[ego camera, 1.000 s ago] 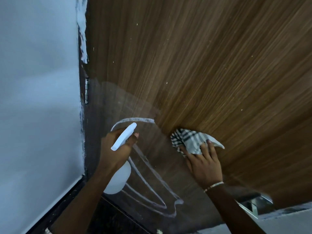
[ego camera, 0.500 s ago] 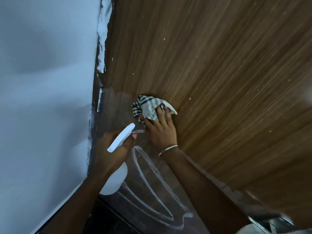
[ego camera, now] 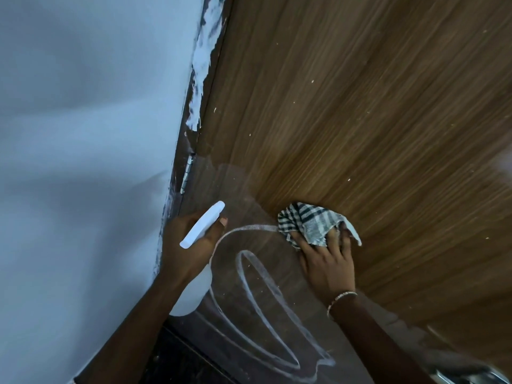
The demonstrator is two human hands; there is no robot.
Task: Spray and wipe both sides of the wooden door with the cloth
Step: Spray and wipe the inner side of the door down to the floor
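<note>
Streaked wooden door (ego camera: 360, 120) beside a pale wall (ego camera: 83, 134).
Right hand (ego camera: 327, 261), grip flat, presses the cloth (ego camera: 313, 223) at five o'clock; left hand (ego camera: 185, 245) grips the spray bottle (ego camera: 202, 225) at seven.

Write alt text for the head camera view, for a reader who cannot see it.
A right hand presses a checked cloth against a wooden door, while the left hand grips a white spray bottle beside white streaks.

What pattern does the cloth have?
The cloth has a check pattern of dark and white stripes; the head view shows it best, under the right hand.
</note>
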